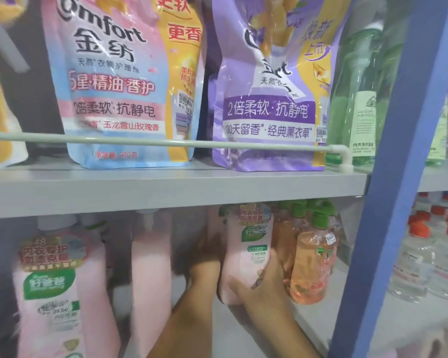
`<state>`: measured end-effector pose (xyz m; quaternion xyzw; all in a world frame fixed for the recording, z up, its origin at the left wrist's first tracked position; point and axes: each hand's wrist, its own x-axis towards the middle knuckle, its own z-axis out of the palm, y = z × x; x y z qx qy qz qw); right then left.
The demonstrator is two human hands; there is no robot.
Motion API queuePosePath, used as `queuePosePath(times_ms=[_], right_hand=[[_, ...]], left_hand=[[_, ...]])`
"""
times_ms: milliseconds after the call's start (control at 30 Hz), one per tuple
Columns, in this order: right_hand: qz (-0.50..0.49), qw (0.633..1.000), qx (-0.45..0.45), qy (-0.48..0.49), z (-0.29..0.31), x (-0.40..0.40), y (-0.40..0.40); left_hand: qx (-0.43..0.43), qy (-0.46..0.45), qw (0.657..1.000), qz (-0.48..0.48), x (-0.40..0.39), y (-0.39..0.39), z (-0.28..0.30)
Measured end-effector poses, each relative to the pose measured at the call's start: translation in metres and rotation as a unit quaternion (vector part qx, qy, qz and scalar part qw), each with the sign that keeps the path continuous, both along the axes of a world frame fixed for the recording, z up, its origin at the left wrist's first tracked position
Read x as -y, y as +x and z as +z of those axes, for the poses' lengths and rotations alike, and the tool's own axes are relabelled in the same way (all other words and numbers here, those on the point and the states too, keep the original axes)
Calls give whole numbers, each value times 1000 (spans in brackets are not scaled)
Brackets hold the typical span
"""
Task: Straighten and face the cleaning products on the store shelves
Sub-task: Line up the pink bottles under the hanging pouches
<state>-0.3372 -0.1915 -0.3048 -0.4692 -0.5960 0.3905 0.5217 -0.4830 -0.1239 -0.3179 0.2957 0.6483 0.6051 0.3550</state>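
- The pink bottle (246, 254) in hand stands on the lower shelf (311, 313), near the back, just beside the orange bottles with green caps (311, 257) to its right; its label faces roughly forward, so I judge this one is being turned or set into line and is close to done
- The right hand (264, 282) wraps the lower right side of that pink bottle, thumb across its front; the left hand (204, 257) reaches in on the bottle's left side, touching or just beside it; the blur hides its fingers, so I cannot tell whether they are curled or straight
- Further left on the same shelf, a tall pink bottle (150, 275) shows a plain side with no label toward the aisle, and the nearest pink bottle (52, 293) leans and sits well forward of the others; both look still to be faced and lined up
- On the upper shelf (166, 189), behind the rail (166, 143), the pink-and-blue pouch (119, 86) and the purple pouch (267, 99) stand upright, fronts out, near each other; the purple one is creased but reads as faced; the green bottle (360, 99) beside it also shows its label
- Overall: upper shelf appears done; lower shelf partway
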Motion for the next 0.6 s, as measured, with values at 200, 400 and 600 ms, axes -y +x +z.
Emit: queuePosePath(times_ms=[200, 400, 600], right_hand=[[10, 994, 100, -52, 17, -18, -8], [28, 996, 67, -49, 9, -37, -19], [22, 988, 127, -83, 9, -40, -28]], left_hand=[[180, 79, 980, 31, 9, 4, 35], [-60, 32, 996, 50, 71, 35, 50], [-192, 160, 966, 62, 201, 62, 41]])
